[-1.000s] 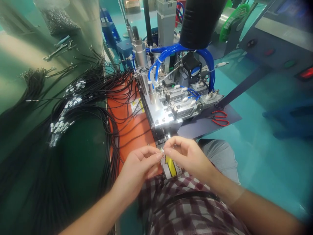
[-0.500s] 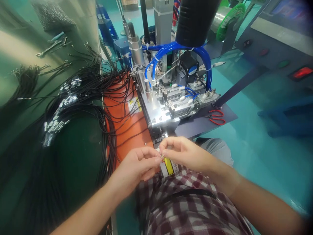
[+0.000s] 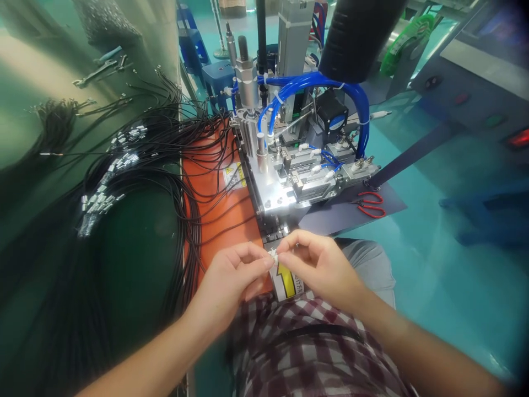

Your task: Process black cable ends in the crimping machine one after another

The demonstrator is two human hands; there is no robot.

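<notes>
I see my left hand (image 3: pixel 270 259) and right hand (image 3: pixel 280 253) nearly meeting, fingertips pinched around something too small to identify, above the yellow arrow label (image 3: pixel 288 280).

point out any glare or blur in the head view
Head view: bright glare on the metal plate, glints on the silvery cable ends; control box smeared near the right edge; left hand and right hand fairly sharp, the item at their fingertips too small to make out.

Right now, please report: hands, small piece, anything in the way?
Left hand pinching small piece, type unclear. Right hand fingertips close beside it. Black cables to the left, over orange surface.
</notes>
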